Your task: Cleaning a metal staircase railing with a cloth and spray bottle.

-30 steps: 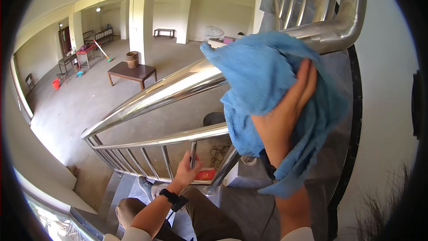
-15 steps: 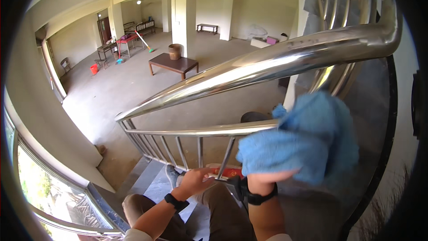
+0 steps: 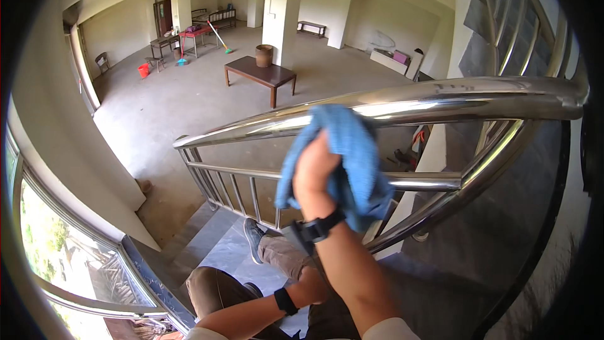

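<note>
A blue cloth (image 3: 355, 151) is draped against the thick shiny metal handrail (image 3: 447, 97), with its lower folds hanging past the thinner lower rail (image 3: 428, 181). My right hand (image 3: 314, 164) grips the cloth, fingers closed and partly tucked into its folds. My left hand (image 3: 309, 286) is low over my legs, beside my knee. Its fingers are hidden behind my right forearm, so what they do cannot be seen. A black band circles each wrist.
Vertical balusters (image 3: 253, 192) run down beside grey steps (image 3: 220, 245). At left is a window (image 3: 75, 252); stairs rise at far right. Below, a brown table (image 3: 261, 74) bears a wooden bucket (image 3: 264, 55). A red bucket (image 3: 144, 70) stands farther left.
My right hand and the cloth have moved left and up onto the top handrail. My left hand has drawn back toward my legs, and the view has shifted.
</note>
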A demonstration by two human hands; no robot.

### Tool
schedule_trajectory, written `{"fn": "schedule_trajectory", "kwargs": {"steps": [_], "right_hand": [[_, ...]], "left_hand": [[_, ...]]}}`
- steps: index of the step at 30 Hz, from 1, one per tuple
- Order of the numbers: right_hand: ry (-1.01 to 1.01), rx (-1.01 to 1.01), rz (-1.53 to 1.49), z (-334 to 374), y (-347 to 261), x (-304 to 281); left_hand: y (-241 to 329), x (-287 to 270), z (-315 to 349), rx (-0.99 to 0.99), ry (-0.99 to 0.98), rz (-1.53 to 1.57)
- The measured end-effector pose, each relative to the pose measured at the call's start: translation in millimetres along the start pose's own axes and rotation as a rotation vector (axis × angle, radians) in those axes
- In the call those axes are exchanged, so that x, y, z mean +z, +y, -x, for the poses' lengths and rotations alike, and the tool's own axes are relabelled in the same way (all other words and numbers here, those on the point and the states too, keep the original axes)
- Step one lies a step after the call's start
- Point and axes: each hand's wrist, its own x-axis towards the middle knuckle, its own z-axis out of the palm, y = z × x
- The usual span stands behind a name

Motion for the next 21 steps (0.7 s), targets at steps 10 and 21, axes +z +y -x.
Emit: {"fn": "schedule_trajectory", "kwargs": {"steps": [10, 21], "right_hand": [[-0.232, 0.287, -0.319, 36, 79, 8], [-0.559, -0.408, 0.253, -4, -67, -188]], "left_hand": [[7, 51, -15, 0.223, 0.211, 0.227], [22, -61, 0, 0.064, -0.274, 0.159]]}}
